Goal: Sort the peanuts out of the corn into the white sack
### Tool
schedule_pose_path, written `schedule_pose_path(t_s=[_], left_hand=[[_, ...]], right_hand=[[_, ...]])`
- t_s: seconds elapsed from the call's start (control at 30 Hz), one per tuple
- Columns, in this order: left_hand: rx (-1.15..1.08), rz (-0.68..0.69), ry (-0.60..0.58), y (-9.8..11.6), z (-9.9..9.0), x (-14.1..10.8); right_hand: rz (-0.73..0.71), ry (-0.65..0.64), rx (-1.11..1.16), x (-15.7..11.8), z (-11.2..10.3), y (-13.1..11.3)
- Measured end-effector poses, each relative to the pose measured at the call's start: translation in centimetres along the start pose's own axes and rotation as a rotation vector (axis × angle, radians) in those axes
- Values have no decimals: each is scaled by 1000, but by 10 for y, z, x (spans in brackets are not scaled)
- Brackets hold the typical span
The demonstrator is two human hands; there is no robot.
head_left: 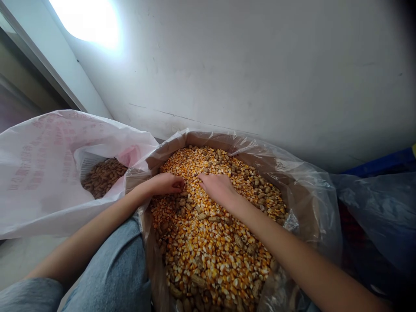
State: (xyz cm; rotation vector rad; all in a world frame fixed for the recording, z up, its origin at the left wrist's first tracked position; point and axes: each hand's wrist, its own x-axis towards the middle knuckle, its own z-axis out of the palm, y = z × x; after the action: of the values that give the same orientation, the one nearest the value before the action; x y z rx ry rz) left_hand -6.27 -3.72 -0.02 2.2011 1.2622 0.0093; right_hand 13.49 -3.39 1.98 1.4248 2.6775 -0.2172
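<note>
My left hand (165, 184) and right hand (216, 188) lie palm-down, fingers curled into dried corn kernels (208, 247) and in-shell peanuts (198, 281); I cannot tell whether either grasps anything. These fill a plastic-lined cardboard box (302, 203). Beside it, a white sack (42, 173) holds darker peanuts (104, 177), before a white wall (260, 73).

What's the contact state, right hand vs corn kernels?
Touching: the head view shows the right hand resting on the corn kernels, its fingertips down among them.
</note>
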Motion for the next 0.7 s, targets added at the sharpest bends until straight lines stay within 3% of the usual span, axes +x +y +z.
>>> schedule_pose_path(t_s=[0.1, 0.2, 0.3, 0.37, 0.43, 0.57, 0.7], left_hand=[[-249, 7, 55, 4, -5, -2], [-648, -40, 129, 9, -10, -5], [-1075, -70, 50, 11, -12, -5], [-1227, -61, -18, 11, -12, -5], [-1231, -70, -25, 10, -11, -4], [-980, -121, 82, 10, -9, -3], [-797, -129, 116, 8, -9, -3]], right_hand=[[50, 31, -24, -3, 1, 1], [113, 44, 44, -6, 0, 7], [147, 34, 88, -9, -1, 14], [159, 28, 74, -10, -1, 17], [181, 29, 50, -11, -1, 19], [233, 52, 40, -13, -1, 21], [236, 53, 90, -15, -4, 27]])
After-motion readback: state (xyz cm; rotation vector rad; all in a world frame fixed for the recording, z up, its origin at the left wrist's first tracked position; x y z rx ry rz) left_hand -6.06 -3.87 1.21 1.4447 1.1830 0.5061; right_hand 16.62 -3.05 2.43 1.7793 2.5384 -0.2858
